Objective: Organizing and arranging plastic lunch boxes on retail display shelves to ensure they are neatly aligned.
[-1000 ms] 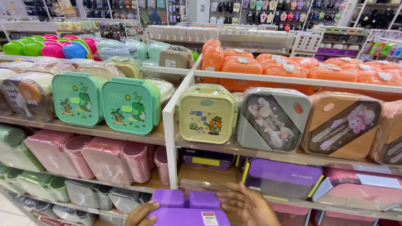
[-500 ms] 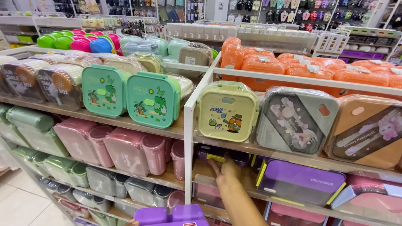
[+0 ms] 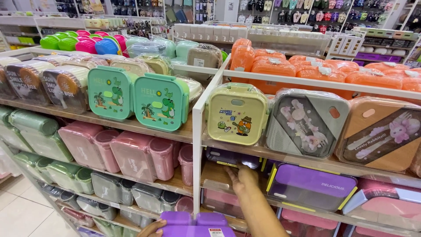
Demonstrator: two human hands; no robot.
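My left hand (image 3: 151, 229) grips a purple lunch box (image 3: 195, 224) at the bottom edge of the head view; only a few fingers show at its left side. My right hand (image 3: 242, 177) reaches into the lower shelf bay, fingers spread, fingertips touching a dark purple boxed lunch box (image 3: 232, 158) lying at the back of that wooden shelf (image 3: 215, 175). To the right of this hand lies a purple lunch box with yellow trim (image 3: 313, 186).
White-framed shelving (image 3: 197, 131) holds green dinosaur lunch boxes (image 3: 138, 98), a yellow one (image 3: 237, 113), grey (image 3: 307, 120) and orange (image 3: 381, 134) ones, pink ones (image 3: 118, 149) and orange cases (image 3: 315, 72) above. Tiled floor (image 3: 17, 210) lies at lower left.
The view shifted right and closer to the shelf. My right hand went from the held purple box up into the lower shelf bay. The left hand keeps the box.
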